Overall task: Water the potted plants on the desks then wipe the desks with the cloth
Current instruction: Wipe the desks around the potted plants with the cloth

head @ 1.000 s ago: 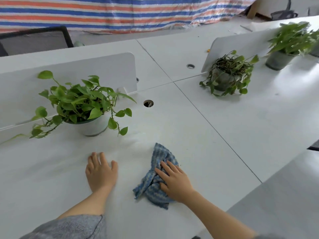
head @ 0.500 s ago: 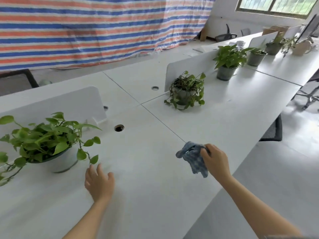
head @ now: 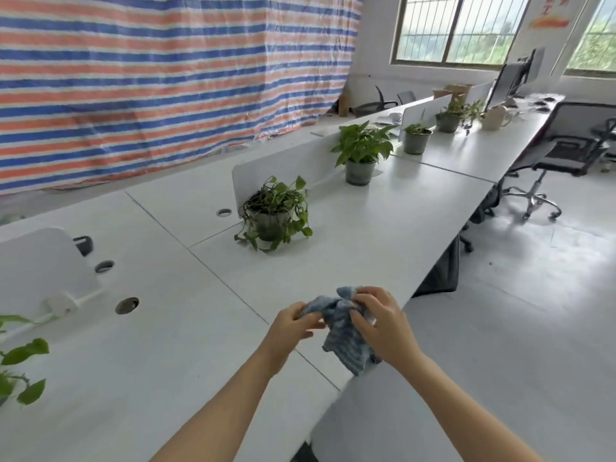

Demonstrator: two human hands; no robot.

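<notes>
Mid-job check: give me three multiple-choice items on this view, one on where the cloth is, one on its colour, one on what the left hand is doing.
1. Where is the cloth?
A. Draped on a chair
B. Held above the near edge of the desk
C. Inside a plant pot

2. What colour is it?
A. Red
B. Blue
C. Yellow

3. What is the left hand doing?
A. Pressing flat on the desk
B. Hanging idle
C. Pinching the cloth

Answers:
1 B: the left hand and the right hand both hold it off the surface.
2 B: it is blue with paler streaks.
3 C: its fingers curl onto the cloth's bunched top.
</notes>
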